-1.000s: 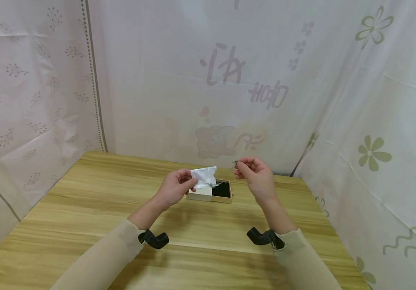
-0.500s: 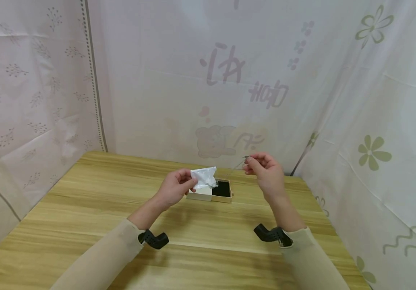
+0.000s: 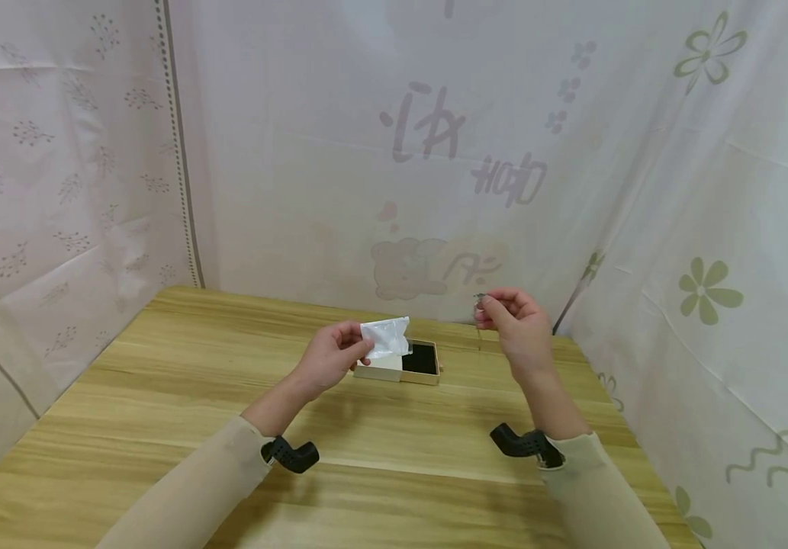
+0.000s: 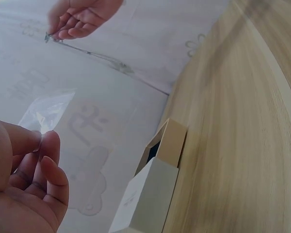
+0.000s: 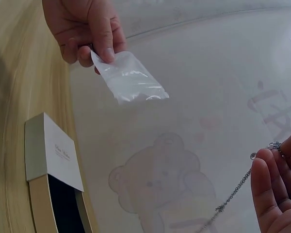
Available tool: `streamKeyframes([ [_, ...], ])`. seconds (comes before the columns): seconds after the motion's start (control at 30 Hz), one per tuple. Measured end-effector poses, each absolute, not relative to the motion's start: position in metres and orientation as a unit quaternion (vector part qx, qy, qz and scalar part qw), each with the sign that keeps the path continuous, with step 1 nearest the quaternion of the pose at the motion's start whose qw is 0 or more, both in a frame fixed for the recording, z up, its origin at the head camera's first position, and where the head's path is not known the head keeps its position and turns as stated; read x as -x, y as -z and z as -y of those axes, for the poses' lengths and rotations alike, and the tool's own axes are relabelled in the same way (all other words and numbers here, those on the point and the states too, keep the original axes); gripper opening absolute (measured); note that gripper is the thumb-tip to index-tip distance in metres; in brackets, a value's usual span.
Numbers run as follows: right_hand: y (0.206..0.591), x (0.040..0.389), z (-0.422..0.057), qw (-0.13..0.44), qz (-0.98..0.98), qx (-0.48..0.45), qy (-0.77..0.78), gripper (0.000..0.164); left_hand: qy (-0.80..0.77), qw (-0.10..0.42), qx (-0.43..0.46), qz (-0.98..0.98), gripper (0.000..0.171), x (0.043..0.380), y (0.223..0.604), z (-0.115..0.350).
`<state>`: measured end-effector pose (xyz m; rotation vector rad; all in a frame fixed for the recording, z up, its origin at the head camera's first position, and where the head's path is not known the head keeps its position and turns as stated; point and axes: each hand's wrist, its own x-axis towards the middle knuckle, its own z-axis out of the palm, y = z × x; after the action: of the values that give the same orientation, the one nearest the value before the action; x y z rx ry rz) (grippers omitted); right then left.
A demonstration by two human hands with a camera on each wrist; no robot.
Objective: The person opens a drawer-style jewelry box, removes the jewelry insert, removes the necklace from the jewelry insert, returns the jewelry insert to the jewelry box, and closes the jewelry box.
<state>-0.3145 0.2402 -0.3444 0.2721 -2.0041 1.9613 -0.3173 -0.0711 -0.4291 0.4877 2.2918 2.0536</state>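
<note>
My left hand [image 3: 328,357] pinches a small white plastic bag [image 3: 387,338] between thumb and fingers, above a small box. In the left wrist view the bag [image 4: 47,109] looks see-through. Up and to the right, my right hand [image 3: 522,335] pinches a thin silver chain [image 5: 238,187] by one end. A small shiny bead or pendant shows at the fingertips in the right wrist view. The rest of the chain dangles free of the bag. Below the bag, the box has a white sleeve [image 3: 378,372] and a drawer [image 3: 421,377] with black lining, slid partly out to the right.
The box stands on a wooden table [image 3: 160,396] near its back edge. Pale printed curtains [image 3: 284,191] hang behind the table and on both sides. Each forearm wears a black wrist mount [image 3: 295,455].
My right hand has moved right and slightly up, away from the bag. The chain, stretched toward the bag earlier, now hangs down from the fingers. My left hand and the box stay put.
</note>
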Motion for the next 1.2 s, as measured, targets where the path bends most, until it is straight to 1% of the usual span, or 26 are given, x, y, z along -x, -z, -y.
streamKeyframes([
  [0.17,0.346,0.315,-0.244,0.168,0.693,-0.096,-0.694,0.017,-0.657,0.011,-0.156,-0.738,0.014,0.318,0.430,0.072],
  [0.37,0.347,0.316,-0.246,0.172,0.694,-0.100,-0.692,0.009,-0.655,0.008,-0.157,-0.739,0.015,0.319,0.431,0.073],
  [0.6,0.348,0.316,-0.256,0.176,0.692,-0.092,-0.694,0.015,-0.657,0.011,-0.155,-0.738,0.014,0.319,0.430,0.073],
  [0.77,0.352,0.318,-0.265,0.177,0.694,-0.080,-0.693,0.015,-0.658,0.013,-0.154,-0.737,0.015,0.319,0.430,0.073],
  [0.97,0.356,0.322,-0.272,0.190,0.691,-0.070,-0.694,0.008,-0.659,0.012,-0.153,-0.736,0.015,0.317,0.430,0.072],
  [1.13,0.356,0.324,-0.279,0.190,0.688,-0.067,-0.697,0.007,-0.662,0.016,-0.149,-0.734,0.015,0.317,0.430,0.072],
  [1.2,0.357,0.325,-0.282,0.190,0.691,-0.059,-0.695,0.003,-0.663,0.015,-0.150,-0.733,0.016,0.318,0.431,0.072],
])
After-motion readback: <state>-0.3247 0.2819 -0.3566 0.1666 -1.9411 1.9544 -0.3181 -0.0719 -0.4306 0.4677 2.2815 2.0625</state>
